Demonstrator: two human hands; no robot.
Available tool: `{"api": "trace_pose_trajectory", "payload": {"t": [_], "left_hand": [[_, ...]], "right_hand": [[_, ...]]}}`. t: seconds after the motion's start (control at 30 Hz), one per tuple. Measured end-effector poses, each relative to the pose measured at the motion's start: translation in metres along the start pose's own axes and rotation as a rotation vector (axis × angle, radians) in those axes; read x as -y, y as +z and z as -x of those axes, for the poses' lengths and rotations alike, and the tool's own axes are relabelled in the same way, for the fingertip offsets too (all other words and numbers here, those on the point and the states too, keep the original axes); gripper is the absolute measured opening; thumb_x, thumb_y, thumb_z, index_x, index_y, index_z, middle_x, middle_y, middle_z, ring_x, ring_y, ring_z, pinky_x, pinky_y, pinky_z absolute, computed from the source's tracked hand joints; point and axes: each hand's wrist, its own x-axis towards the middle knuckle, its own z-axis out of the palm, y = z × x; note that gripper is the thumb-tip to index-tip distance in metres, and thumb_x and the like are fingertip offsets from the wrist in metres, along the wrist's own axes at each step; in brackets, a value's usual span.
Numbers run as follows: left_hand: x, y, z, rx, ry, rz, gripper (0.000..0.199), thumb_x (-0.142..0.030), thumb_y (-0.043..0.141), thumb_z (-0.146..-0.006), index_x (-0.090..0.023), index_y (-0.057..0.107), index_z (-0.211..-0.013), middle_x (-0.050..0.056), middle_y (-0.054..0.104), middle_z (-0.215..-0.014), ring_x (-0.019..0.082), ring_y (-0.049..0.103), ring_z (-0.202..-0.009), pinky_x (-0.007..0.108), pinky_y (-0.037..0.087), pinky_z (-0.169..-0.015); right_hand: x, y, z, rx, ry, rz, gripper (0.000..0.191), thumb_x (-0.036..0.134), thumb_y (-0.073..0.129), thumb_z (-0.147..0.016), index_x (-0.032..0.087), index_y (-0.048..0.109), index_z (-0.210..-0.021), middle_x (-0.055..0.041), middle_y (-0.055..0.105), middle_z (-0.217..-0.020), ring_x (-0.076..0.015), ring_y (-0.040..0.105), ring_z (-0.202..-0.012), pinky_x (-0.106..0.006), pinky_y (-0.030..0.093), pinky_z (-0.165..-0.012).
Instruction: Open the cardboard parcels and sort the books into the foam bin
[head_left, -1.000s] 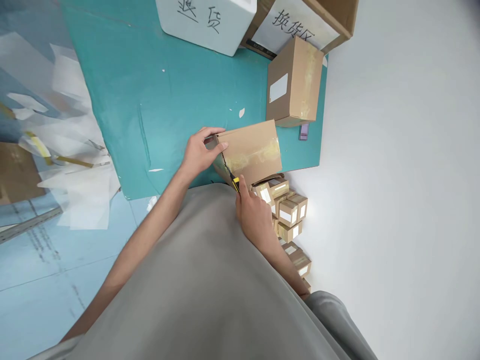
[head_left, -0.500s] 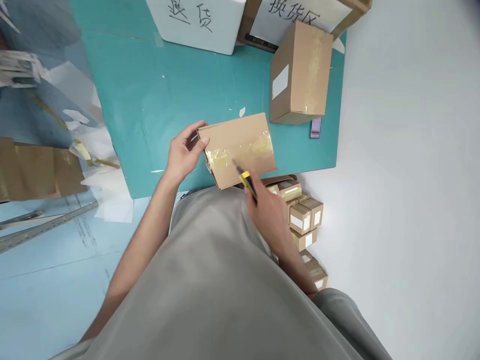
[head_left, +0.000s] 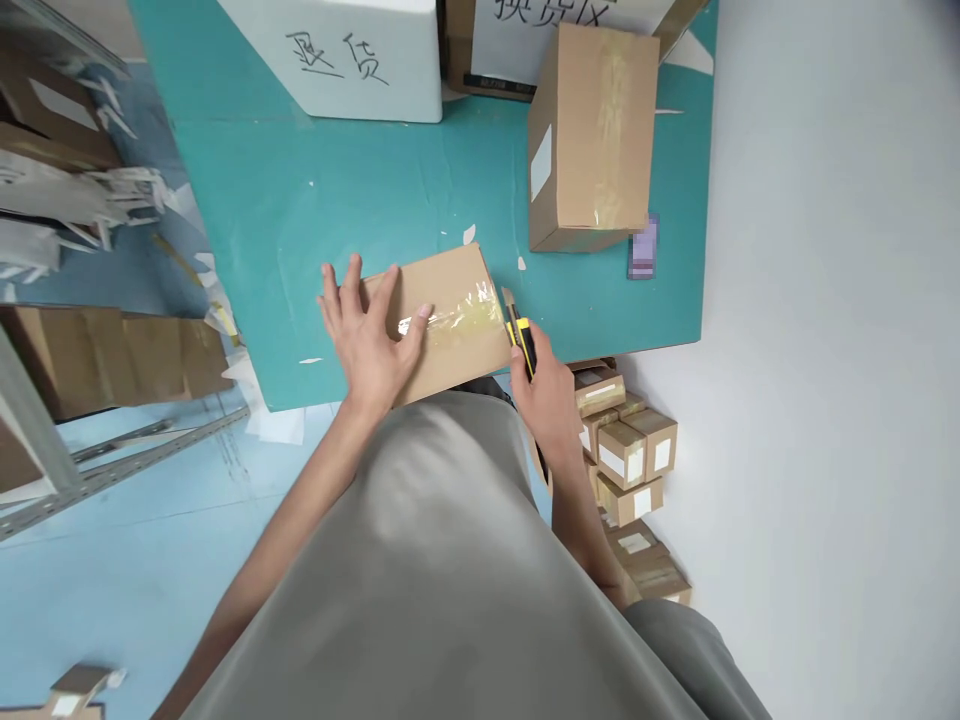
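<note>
A small cardboard box (head_left: pixel 450 345) with clear tape along its top lies at the near edge of the green table (head_left: pixel 360 190). My left hand (head_left: pixel 373 335) rests on its left end, fingers spread, thumb on the top face. In my right hand (head_left: pixel 541 385) is a black and yellow utility knife (head_left: pixel 523 340). Its blade points away from me, beside the right end of the box; whether it touches the tape there I cannot tell.
A taller taped carton (head_left: pixel 604 140) stands at the back right, a purple item (head_left: pixel 643 248) beside it. Behind are a white bin (head_left: pixel 367 70) and a box with a paper sign (head_left: pixel 510 45). Several small cartons (head_left: pixel 622 450) are stacked below right. Metal shelving (head_left: pixel 45 430) stands left.
My left hand has gone from gripping the box's left edge to lying spread over it. The knife has moved from above the top face to the box's right end.
</note>
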Motion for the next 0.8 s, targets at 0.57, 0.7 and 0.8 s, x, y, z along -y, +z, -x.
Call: {"api": "trace_pose_trajectory", "payload": {"t": [0.57, 0.7, 0.8], "left_hand": [[0.002, 0.001, 0.003, 0.035, -0.016, 0.059, 0.072, -0.060, 0.076, -0.092, -0.040, 0.053, -0.157, 0.003, 0.033, -0.176, 0.045, -0.003, -0.169, 0.075, 0.012, -0.134], [0.001, 0.002, 0.003, 0.037, -0.009, 0.068, 0.073, -0.060, 0.076, -0.091, -0.039, 0.053, -0.157, 0.004, 0.033, -0.176, 0.045, -0.005, -0.169, 0.076, 0.013, -0.134], [0.001, 0.002, 0.001, 0.014, 0.002, 0.019, 0.071, -0.061, 0.075, -0.092, -0.040, 0.053, -0.156, 0.003, 0.036, -0.175, 0.043, -0.004, -0.169, 0.075, 0.011, -0.134]], "right_hand": [[0.038, -0.019, -0.021, 0.240, 0.052, 0.339, 0.070, 0.030, 0.030, -0.114, 0.016, 0.005, -0.177, -0.0203, 0.074, -0.132, -0.0282, 0.075, -0.105, -0.038, 0.057, -0.092], [0.051, -0.027, -0.034, 0.233, 0.029, 0.378, 0.070, 0.024, 0.031, -0.112, 0.015, 0.005, -0.176, -0.0209, 0.075, -0.126, -0.0285, 0.076, -0.103, -0.041, 0.058, -0.093], [0.050, -0.035, -0.023, 0.274, 0.047, 0.413, 0.067, 0.023, 0.032, -0.112, 0.015, 0.010, -0.176, -0.0192, 0.077, -0.118, -0.0283, 0.076, -0.100, -0.040, 0.058, -0.092]]}}
